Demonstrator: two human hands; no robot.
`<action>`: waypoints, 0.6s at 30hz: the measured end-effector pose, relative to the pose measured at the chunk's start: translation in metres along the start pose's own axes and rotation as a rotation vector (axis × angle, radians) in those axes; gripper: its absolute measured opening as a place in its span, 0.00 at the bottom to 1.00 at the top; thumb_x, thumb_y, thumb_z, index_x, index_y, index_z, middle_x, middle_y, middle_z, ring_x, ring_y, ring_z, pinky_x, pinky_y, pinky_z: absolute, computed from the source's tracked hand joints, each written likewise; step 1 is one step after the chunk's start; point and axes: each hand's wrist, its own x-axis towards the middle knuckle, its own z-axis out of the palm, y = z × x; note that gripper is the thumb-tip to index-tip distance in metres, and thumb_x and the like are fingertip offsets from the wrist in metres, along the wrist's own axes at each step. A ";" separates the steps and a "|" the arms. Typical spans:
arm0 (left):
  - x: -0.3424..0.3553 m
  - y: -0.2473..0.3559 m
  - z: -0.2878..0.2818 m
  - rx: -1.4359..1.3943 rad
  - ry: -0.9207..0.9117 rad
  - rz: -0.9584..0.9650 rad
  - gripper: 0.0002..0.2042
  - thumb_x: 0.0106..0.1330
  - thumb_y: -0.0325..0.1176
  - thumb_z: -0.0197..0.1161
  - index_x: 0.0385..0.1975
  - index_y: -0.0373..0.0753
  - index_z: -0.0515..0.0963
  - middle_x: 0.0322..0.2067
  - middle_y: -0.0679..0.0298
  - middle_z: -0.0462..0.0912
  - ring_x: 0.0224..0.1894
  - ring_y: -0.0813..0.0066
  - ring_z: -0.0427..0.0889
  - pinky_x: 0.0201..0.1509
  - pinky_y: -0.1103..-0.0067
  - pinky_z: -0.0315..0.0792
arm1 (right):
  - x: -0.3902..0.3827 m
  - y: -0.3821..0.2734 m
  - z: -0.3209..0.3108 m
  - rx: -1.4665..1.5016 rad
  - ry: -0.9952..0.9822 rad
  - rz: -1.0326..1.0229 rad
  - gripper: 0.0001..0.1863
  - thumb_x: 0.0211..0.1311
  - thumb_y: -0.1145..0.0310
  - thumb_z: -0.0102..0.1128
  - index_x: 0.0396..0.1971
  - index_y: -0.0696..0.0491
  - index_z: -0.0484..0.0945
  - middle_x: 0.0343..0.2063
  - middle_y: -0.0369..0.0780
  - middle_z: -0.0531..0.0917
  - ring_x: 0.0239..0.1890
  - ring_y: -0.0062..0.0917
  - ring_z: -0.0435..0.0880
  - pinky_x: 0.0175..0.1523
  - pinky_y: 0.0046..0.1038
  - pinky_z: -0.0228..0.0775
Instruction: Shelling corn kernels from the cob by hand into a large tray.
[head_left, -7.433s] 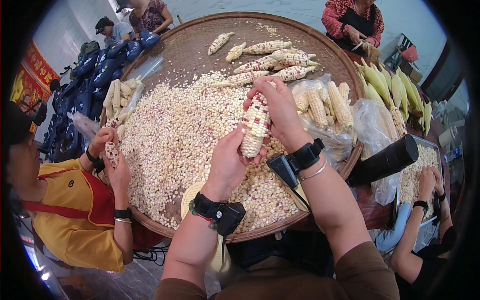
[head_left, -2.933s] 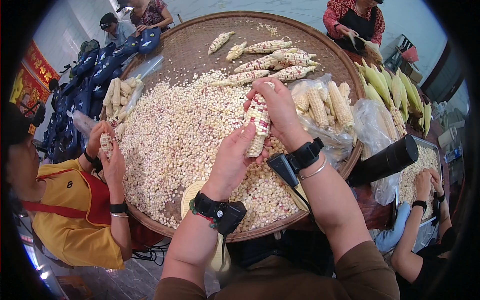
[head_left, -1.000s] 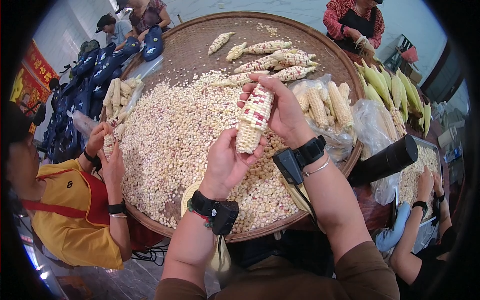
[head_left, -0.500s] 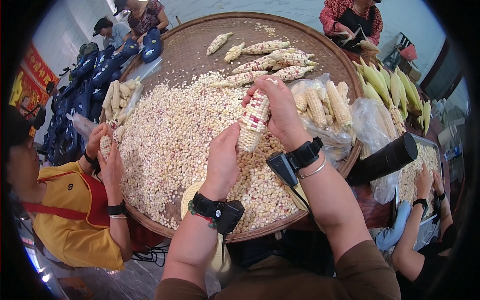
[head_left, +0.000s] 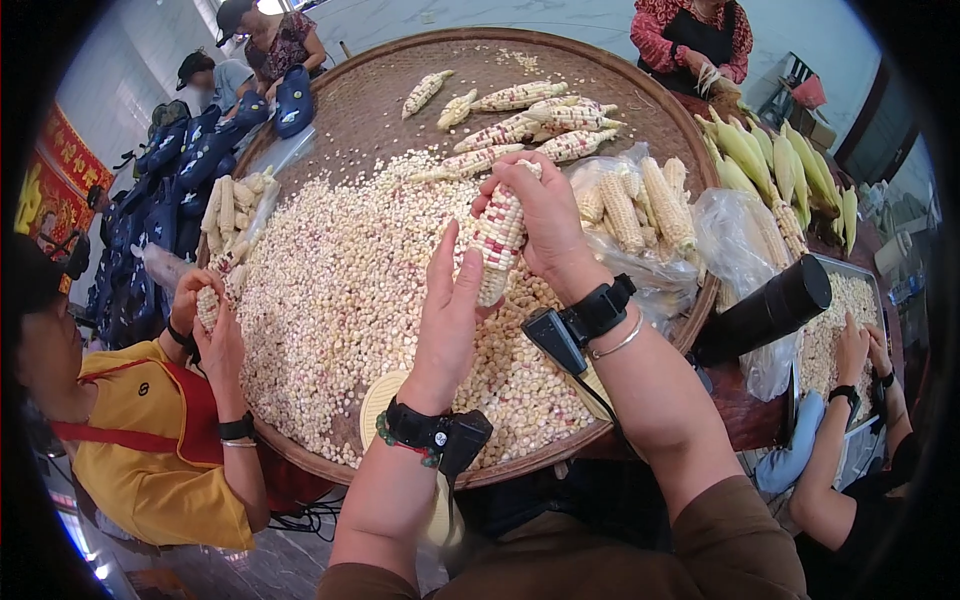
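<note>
A corn cob (head_left: 497, 233) with white and red kernels is held upright, slightly tilted, over the heap of loose kernels (head_left: 330, 300) in a round woven tray (head_left: 410, 50). My right hand (head_left: 540, 215) grips its upper part from the right, thumb near the top. My left hand (head_left: 447, 320) cups the lower part from the left, thumb along the cob and some fingers hidden behind it. Several red-speckled cobs (head_left: 505, 132) lie at the far side of the tray. A plastic bag of pale cobs (head_left: 625, 210) sits at the right, near my right hand.
A co-worker in yellow (head_left: 150, 480) handles a cob at left. Other people work at the back and right, one over a metal tray of kernels (head_left: 830, 310). A black cylinder (head_left: 765, 310), husked corn (head_left: 770, 165), pale cobs (head_left: 230, 215) and blue clogs (head_left: 170, 150) surround me.
My hands and the cob have shifted slightly left in the view; my left thumb and fingers have moved higher along the cob. The surroundings have also shifted slightly with the view.
</note>
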 end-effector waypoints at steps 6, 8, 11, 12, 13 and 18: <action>0.010 -0.012 -0.016 0.055 -0.087 0.001 0.24 0.75 0.50 0.44 0.53 0.34 0.72 0.45 0.62 0.80 0.47 0.73 0.79 0.49 0.74 0.77 | -0.002 0.000 0.004 -0.019 -0.003 0.005 0.08 0.61 0.71 0.57 0.38 0.55 0.70 0.24 0.39 0.79 0.24 0.22 0.80 0.28 0.25 0.74; 0.010 -0.011 -0.011 0.050 -0.081 -0.013 0.23 0.75 0.49 0.44 0.51 0.33 0.73 0.42 0.61 0.81 0.43 0.73 0.81 0.47 0.74 0.77 | -0.002 -0.001 0.002 -0.032 0.001 0.005 0.08 0.61 0.71 0.57 0.38 0.55 0.71 0.24 0.39 0.79 0.24 0.23 0.80 0.28 0.25 0.74; 0.007 -0.009 -0.009 0.020 -0.087 -0.043 0.22 0.74 0.48 0.46 0.49 0.32 0.74 0.38 0.60 0.82 0.37 0.72 0.82 0.43 0.76 0.77 | -0.001 0.000 0.001 -0.037 -0.001 -0.005 0.08 0.61 0.71 0.57 0.37 0.55 0.71 0.24 0.39 0.79 0.23 0.23 0.80 0.28 0.25 0.73; 0.006 -0.008 -0.009 -0.007 -0.100 -0.058 0.21 0.74 0.47 0.47 0.48 0.33 0.75 0.37 0.59 0.82 0.34 0.72 0.82 0.41 0.77 0.78 | -0.001 0.000 0.001 -0.043 -0.012 -0.010 0.07 0.60 0.72 0.57 0.37 0.55 0.71 0.24 0.39 0.79 0.23 0.23 0.80 0.27 0.25 0.72; 0.006 -0.007 -0.009 -0.005 -0.101 -0.059 0.21 0.74 0.47 0.47 0.48 0.33 0.75 0.37 0.59 0.82 0.34 0.72 0.82 0.41 0.77 0.78 | -0.001 -0.001 0.002 -0.049 -0.023 -0.014 0.07 0.60 0.72 0.57 0.37 0.56 0.71 0.24 0.39 0.79 0.23 0.23 0.80 0.27 0.25 0.72; 0.008 -0.011 -0.011 0.000 -0.115 -0.057 0.19 0.73 0.45 0.50 0.46 0.32 0.75 0.32 0.60 0.81 0.30 0.74 0.81 0.35 0.79 0.75 | -0.003 -0.003 0.002 -0.032 -0.004 0.002 0.07 0.60 0.72 0.56 0.36 0.56 0.71 0.24 0.39 0.79 0.23 0.23 0.80 0.27 0.24 0.71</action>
